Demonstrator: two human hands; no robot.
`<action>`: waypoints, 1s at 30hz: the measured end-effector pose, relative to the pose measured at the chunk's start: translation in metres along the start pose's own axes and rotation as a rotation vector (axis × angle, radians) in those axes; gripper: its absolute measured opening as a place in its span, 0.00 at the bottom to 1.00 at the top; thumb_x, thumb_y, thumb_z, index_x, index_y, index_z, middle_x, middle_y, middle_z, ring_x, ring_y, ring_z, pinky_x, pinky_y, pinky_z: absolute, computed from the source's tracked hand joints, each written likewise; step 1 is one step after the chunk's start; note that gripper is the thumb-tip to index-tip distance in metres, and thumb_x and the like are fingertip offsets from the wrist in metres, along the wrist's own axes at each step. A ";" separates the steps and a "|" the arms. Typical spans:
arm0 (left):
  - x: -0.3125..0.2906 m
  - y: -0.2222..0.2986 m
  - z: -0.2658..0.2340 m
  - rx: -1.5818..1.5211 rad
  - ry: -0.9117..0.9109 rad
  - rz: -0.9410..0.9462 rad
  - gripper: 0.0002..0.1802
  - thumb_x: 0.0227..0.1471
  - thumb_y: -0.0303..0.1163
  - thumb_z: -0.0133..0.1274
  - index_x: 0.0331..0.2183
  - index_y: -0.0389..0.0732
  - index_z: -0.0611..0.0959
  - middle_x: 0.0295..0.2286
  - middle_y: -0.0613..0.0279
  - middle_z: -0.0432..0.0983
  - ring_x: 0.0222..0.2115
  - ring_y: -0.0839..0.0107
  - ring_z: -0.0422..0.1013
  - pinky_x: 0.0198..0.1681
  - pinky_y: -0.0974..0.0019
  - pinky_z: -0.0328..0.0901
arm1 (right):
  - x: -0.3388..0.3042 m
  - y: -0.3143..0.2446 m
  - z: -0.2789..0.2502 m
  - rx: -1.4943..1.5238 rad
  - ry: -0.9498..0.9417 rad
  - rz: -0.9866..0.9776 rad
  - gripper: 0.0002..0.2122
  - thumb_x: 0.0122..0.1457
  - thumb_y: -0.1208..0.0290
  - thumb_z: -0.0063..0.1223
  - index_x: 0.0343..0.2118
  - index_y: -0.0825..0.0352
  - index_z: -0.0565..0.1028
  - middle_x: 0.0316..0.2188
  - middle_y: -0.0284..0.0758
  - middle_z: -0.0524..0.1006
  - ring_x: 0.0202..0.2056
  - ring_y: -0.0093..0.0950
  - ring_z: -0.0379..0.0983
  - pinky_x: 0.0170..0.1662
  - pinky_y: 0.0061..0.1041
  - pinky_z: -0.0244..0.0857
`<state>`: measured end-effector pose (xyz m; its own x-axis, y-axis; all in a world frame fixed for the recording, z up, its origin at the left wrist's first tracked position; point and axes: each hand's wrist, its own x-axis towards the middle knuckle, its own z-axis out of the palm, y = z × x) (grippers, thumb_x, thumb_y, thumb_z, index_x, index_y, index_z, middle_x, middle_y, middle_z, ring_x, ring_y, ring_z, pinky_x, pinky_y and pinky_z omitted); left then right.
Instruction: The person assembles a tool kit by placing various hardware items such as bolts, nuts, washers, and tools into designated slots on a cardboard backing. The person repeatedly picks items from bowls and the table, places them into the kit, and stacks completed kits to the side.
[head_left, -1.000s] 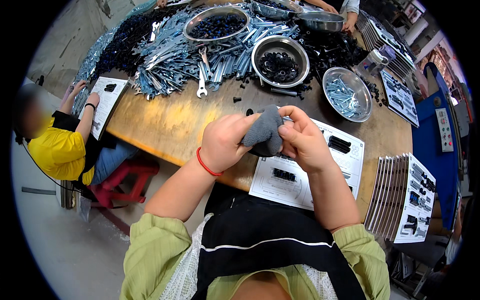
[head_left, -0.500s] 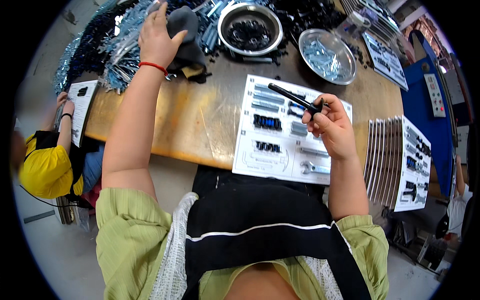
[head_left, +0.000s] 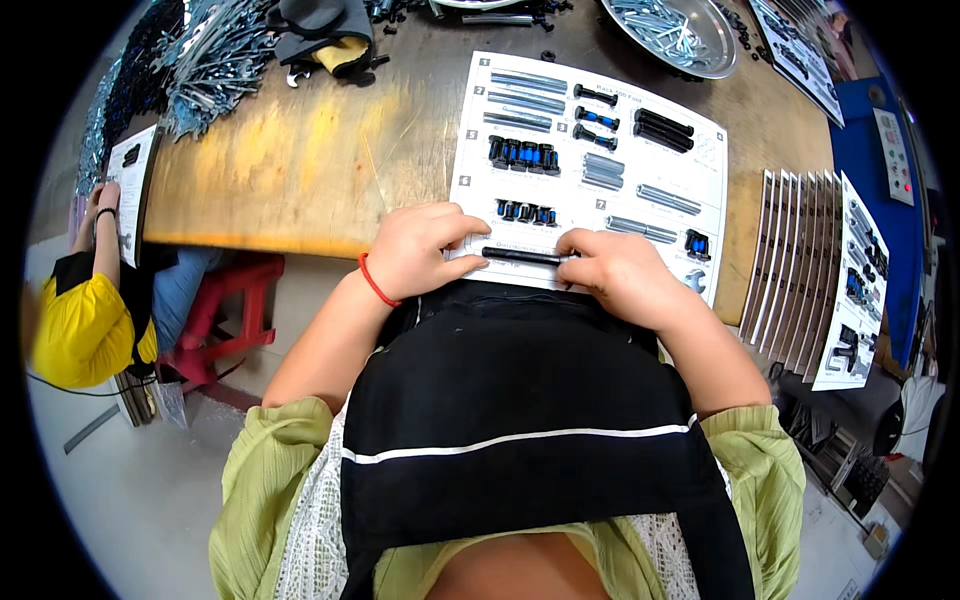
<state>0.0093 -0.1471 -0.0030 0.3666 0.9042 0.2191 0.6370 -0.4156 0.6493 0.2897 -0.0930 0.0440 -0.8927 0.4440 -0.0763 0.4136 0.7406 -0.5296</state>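
Observation:
A white card (head_left: 590,75) lies at the table's front edge, bearing rows of silver pins, black bolts with blue bands and a small wrench (head_left: 695,281). Across its lower part is a slim black rod (head_left: 520,256). My right hand (head_left: 625,275) has its thumb and forefinger closed on the rod's right end. At the left end is my left hand (head_left: 425,248), with a red band on the wrist; its thumb and forefinger are apart, one on each side of the rod's tip. The other fingers of both hands are curled and partly hidden.
Silver pins are heaped (head_left: 215,75) at the far left, beside dark gloves (head_left: 325,35). A metal bowl of pins (head_left: 675,35) stands at the back right. More filled cards (head_left: 800,270) stand in a row on the right. A person in yellow (head_left: 90,325) works at the left.
My left hand has come back from the pile near the gloves to the card. My right hand has lowered the black rod from the air onto the card. The view has shifted nearer.

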 end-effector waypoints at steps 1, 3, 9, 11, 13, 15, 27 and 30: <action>-0.002 -0.001 0.003 0.022 0.005 0.026 0.13 0.40 0.34 0.67 0.33 0.47 0.84 0.20 0.68 0.71 0.21 0.69 0.70 0.24 0.67 0.63 | 0.001 0.001 0.005 -0.017 0.033 0.006 0.06 0.50 0.77 0.53 0.30 0.61 0.78 0.38 0.32 0.75 0.37 0.34 0.76 0.37 0.32 0.70; -0.003 -0.003 0.008 0.065 0.019 0.000 0.13 0.40 0.35 0.67 0.32 0.48 0.84 0.20 0.68 0.71 0.21 0.69 0.70 0.24 0.67 0.64 | 0.002 0.002 0.007 -0.061 0.045 0.052 0.05 0.50 0.76 0.53 0.30 0.61 0.78 0.40 0.33 0.74 0.37 0.35 0.76 0.37 0.33 0.70; 0.003 -0.003 0.021 0.085 0.107 -0.033 0.10 0.39 0.35 0.67 0.29 0.47 0.85 0.18 0.67 0.70 0.20 0.68 0.70 0.22 0.66 0.63 | -0.006 0.009 0.016 -0.056 0.123 0.108 0.05 0.49 0.75 0.54 0.30 0.62 0.78 0.41 0.33 0.74 0.36 0.35 0.76 0.36 0.32 0.70; 0.007 -0.005 0.021 0.080 0.124 -0.037 0.10 0.39 0.34 0.67 0.28 0.47 0.86 0.18 0.66 0.71 0.20 0.68 0.70 0.22 0.66 0.63 | -0.005 0.010 0.016 -0.055 0.141 0.110 0.05 0.50 0.75 0.54 0.30 0.62 0.78 0.41 0.33 0.74 0.35 0.35 0.76 0.36 0.32 0.70; 0.008 -0.008 0.019 0.078 0.123 -0.037 0.10 0.39 0.33 0.67 0.28 0.46 0.86 0.18 0.65 0.71 0.19 0.68 0.70 0.22 0.66 0.63 | -0.003 0.010 0.016 -0.060 0.153 0.107 0.05 0.50 0.75 0.53 0.30 0.62 0.78 0.41 0.33 0.74 0.35 0.35 0.76 0.35 0.32 0.70; 0.011 -0.010 0.016 0.096 0.112 -0.043 0.10 0.39 0.33 0.67 0.29 0.46 0.86 0.19 0.64 0.72 0.20 0.67 0.71 0.22 0.66 0.64 | -0.001 0.015 0.015 -0.098 0.165 0.090 0.05 0.51 0.74 0.52 0.30 0.62 0.78 0.40 0.33 0.74 0.34 0.35 0.76 0.34 0.32 0.70; 0.015 -0.016 -0.011 -0.082 0.109 -0.127 0.13 0.41 0.38 0.67 0.32 0.47 0.84 0.19 0.66 0.71 0.20 0.67 0.70 0.22 0.65 0.63 | 0.046 0.036 -0.064 -0.233 0.245 0.130 0.16 0.46 0.79 0.57 0.40 0.55 0.78 0.49 0.31 0.74 0.40 0.31 0.77 0.36 0.30 0.73; 0.016 -0.020 -0.012 -0.162 0.130 -0.147 0.14 0.40 0.35 0.68 0.32 0.46 0.84 0.18 0.66 0.70 0.18 0.69 0.68 0.20 0.66 0.61 | 0.080 0.099 -0.110 -0.316 0.499 0.292 0.13 0.51 0.77 0.56 0.41 0.62 0.77 0.47 0.36 0.75 0.44 0.40 0.74 0.46 0.36 0.70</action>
<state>-0.0057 -0.1226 -0.0038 0.1807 0.9632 0.1988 0.5563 -0.2667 0.7870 0.2793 0.0712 0.0783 -0.5772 0.7733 0.2622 0.7265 0.6330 -0.2675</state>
